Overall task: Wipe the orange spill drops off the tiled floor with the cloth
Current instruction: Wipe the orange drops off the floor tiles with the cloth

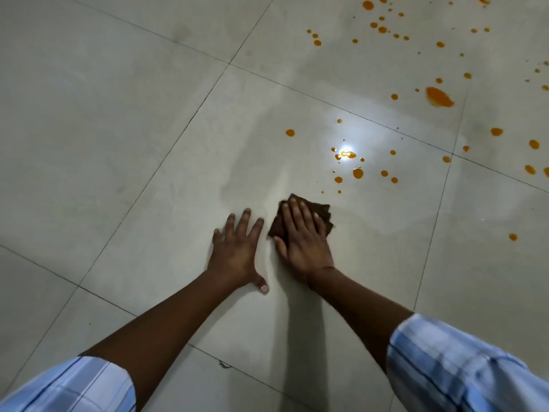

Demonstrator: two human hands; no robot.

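A dark brown folded cloth [323, 214] lies flat on the pale tiled floor [118, 144], pressed down under my right hand [303, 239], whose fingers spread over it. My left hand [237, 251] rests flat on the bare tile just left of the cloth, fingers apart and holding nothing. Orange drops [358, 173] dot the tile right beyond the cloth, around a bright light reflection. A larger orange blotch [439, 97] and several more drops [382, 29] scatter toward the far right. A lone drop [290, 132] sits farther ahead.
Damp-looking wiped streaks [252, 162] mark the tile ahead of my hands. Dark grout lines [184, 126] cross the floor diagonally. A small dark chip [224, 365] shows on a grout line near my left forearm. Another drop [513, 236] lies at the right.
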